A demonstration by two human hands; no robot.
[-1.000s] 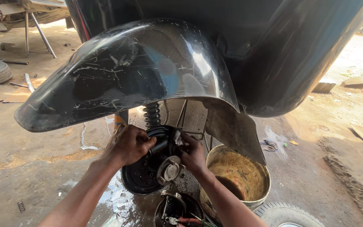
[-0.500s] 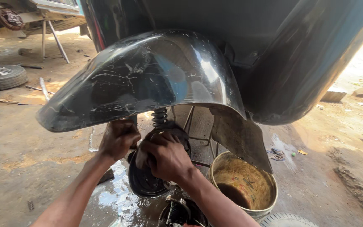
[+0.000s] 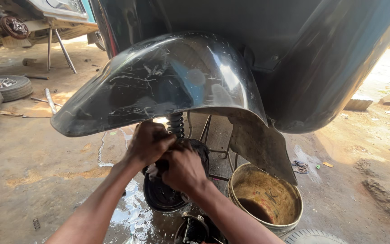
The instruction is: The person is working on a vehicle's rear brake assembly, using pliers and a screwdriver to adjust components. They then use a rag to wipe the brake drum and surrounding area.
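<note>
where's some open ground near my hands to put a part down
Bare concrete lies left of the left hand, between the wet patch and the tyre. It is crowded right of the right hand: bucket, fender, brake drum.

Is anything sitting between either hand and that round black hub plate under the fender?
Nothing visible does. Left hand and right hand are both already on the hub plate. The fender only arches above them.

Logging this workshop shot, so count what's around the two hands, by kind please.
Hands: 2, left hand and right hand, both on the hub
Black brake hub: 1
Coil spring: 1
Black mudguard: 1
Dirty bucket: 1
Loose tyre: 1
Total: 7
</note>
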